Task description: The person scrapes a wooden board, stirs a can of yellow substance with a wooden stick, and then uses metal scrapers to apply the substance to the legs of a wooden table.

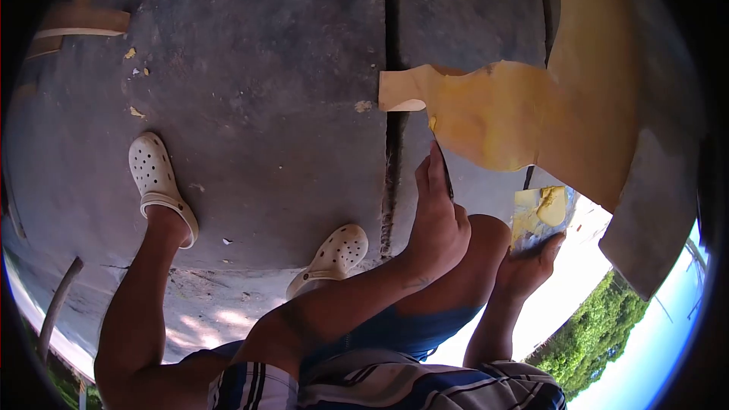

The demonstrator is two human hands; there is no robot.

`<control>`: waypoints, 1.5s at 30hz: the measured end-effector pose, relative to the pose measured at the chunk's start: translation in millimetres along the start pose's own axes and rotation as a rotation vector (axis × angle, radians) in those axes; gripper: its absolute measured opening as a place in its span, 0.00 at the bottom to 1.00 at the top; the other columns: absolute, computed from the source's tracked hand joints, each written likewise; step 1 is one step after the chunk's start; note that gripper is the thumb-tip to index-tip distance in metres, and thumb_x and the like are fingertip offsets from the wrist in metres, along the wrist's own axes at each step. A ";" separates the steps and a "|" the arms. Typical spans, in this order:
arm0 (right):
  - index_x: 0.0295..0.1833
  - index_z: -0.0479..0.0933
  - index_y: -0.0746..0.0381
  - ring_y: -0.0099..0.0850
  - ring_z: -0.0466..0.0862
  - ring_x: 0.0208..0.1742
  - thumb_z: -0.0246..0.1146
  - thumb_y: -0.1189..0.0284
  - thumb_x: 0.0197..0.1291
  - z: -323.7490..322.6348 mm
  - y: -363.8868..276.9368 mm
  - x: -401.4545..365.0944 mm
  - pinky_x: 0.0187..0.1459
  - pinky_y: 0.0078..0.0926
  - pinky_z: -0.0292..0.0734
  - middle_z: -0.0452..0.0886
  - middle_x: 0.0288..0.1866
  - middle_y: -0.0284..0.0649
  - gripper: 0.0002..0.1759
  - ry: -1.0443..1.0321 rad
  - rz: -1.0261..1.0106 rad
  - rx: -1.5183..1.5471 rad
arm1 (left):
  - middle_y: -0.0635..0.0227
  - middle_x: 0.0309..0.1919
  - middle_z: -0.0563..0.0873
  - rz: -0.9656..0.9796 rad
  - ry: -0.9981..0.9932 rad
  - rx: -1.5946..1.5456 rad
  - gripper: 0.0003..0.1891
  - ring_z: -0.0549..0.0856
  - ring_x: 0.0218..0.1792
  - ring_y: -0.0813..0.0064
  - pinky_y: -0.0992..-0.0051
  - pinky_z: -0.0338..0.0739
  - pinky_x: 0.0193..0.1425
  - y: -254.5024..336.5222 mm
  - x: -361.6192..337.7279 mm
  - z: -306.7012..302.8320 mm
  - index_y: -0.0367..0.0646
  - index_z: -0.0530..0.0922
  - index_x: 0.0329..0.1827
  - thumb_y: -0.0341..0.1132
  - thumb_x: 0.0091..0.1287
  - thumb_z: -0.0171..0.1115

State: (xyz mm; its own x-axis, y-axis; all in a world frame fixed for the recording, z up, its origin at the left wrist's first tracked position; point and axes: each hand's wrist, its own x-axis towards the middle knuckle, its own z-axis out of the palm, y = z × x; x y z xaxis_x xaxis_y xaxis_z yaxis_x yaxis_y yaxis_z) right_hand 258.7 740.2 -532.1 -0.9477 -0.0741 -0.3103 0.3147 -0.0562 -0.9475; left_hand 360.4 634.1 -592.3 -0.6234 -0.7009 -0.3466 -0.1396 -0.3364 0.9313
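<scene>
- The left hand [437, 224] has its grip closed around a thin dark blade [448, 175], fingers stretched along it.
- The blade's tip meets the lower edge of a yellow-smeared wooden panel [501, 118], which lies across the joint [392, 45] in the concrete floor [266, 68].
- The right hand [524, 269] grips a small board [529, 224] from below, just beside the panel's edge.
- A lump of yellow filler [553, 205] sits on the board.
- Two pale clogs [156, 178] stand on the floor, well apart.
</scene>
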 end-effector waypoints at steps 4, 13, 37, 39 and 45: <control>0.72 0.58 0.62 0.36 0.68 0.66 0.46 0.58 0.74 6.0 -0.5 5.9 0.68 0.39 0.62 0.67 0.67 0.42 0.28 0.086 -0.027 -0.012 | 0.48 0.67 0.67 -0.107 -0.063 0.188 0.38 0.67 0.69 0.56 0.65 0.57 0.73 -27.2 -13.9 -36.0 0.36 0.54 0.75 0.14 0.56 0.43; 0.72 0.57 0.65 0.35 0.68 0.67 0.47 0.59 0.74 -12.7 18.6 17.5 0.68 0.38 0.61 0.66 0.68 0.42 0.28 0.025 -0.069 -0.019 | 0.49 0.65 0.72 0.078 -0.237 -0.222 0.36 0.75 0.64 0.59 0.70 0.64 0.70 -24.3 45.9 -84.6 0.35 0.64 0.70 0.12 0.52 0.43; 0.69 0.63 0.64 0.35 0.73 0.64 0.46 0.59 0.75 -23.2 27.0 32.3 0.65 0.39 0.67 0.72 0.65 0.41 0.26 -0.043 -0.022 0.097 | 0.45 0.56 0.73 -0.089 -0.100 -0.130 0.32 0.75 0.60 0.49 0.65 0.66 0.66 36.9 31.4 -72.9 0.31 0.64 0.67 0.15 0.53 0.48; 0.68 0.63 0.64 0.36 0.74 0.63 0.45 0.59 0.75 -19.8 27.7 34.3 0.65 0.39 0.68 0.72 0.65 0.41 0.25 -0.051 -0.020 0.108 | 0.44 0.57 0.71 -0.028 -0.167 0.007 0.33 0.73 0.60 0.48 0.63 0.66 0.66 57.6 28.4 -72.0 0.30 0.63 0.68 0.15 0.53 0.50; 0.68 0.64 0.64 0.36 0.76 0.61 0.44 0.59 0.75 -10.3 24.9 31.4 0.62 0.38 0.71 0.74 0.63 0.42 0.25 -0.058 0.072 0.231 | 0.46 0.59 0.67 0.359 -0.234 0.081 0.37 0.72 0.63 0.49 0.64 0.65 0.68 104.2 -8.1 -51.2 0.34 0.61 0.71 0.13 0.51 0.46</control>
State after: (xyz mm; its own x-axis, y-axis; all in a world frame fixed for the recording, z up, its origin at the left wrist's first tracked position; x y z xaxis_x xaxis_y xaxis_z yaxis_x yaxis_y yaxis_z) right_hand 236.3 746.8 -566.2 -0.9200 -0.1430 -0.3649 0.3911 -0.2740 -0.8786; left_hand 390.2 572.5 -498.2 -0.7996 -0.5999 0.0269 0.0640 -0.0407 0.9971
